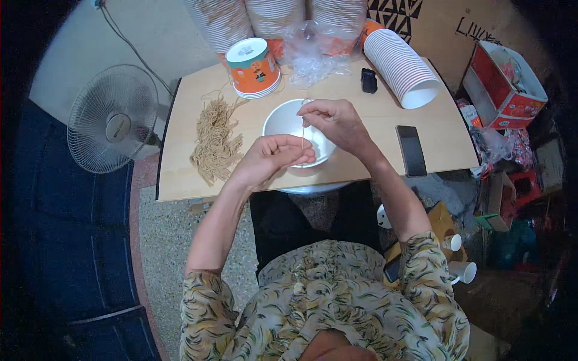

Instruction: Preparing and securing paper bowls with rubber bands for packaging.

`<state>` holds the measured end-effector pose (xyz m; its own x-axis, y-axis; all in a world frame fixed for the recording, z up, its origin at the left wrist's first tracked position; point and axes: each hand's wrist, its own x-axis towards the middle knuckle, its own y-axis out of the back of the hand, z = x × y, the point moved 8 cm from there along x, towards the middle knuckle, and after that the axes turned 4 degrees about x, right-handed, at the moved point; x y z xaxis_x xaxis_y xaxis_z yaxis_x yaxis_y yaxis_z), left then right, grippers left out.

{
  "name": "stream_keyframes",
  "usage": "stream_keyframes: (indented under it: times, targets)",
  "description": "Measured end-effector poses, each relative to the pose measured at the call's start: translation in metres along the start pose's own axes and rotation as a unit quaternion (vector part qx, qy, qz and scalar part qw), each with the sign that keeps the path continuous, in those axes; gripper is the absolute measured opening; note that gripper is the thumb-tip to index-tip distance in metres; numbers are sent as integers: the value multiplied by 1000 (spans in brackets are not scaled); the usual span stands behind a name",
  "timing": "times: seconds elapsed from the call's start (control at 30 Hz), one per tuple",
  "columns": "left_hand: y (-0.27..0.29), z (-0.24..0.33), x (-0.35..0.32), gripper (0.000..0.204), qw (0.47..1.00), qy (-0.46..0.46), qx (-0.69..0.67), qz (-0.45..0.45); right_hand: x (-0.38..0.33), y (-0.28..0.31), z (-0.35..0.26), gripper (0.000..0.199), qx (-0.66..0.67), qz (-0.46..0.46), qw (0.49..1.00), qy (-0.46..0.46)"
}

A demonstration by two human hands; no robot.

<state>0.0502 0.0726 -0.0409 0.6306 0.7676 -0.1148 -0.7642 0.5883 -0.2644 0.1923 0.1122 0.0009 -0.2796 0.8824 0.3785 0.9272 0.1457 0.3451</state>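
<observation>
**Hands pinch a string over the bowl**

Table [373, 162] fills upper centre. Bowl [280, 123] sits mid-frame; strings [215, 139] lie to its left. Left hand [271, 157] and right hand [336, 122] each pinch one string [303, 129] above the bowl.

A white bowl [295, 129] sits on the pale wooden table [373, 162], with tan strings [215, 141] to its left and an orange patterned cup [254, 67] beyond. A black phone [411, 150] lies right; the blouse [325, 301] has a yellow-green leaf print.
</observation>
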Motion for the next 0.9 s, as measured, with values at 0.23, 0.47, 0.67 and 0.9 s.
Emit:
stream_keyframes:
  times: [0.23,0.47,0.67,0.9]
  targets:
    - [-3,1,1,22,998,18,30,61,-45,30,-49,16,-191,154,965,94]
    - [-11,2,2,21,995,15,46,82,-71,10,-59,12,-240,86,962,95]
    - [-17,0,-2,17,996,13,56,74,-75,4,-52,7,-226,77,968,78]
    - [-18,-7,-3,18,995,0,83,61,-87,7,-42,11,-149,91,984,44]
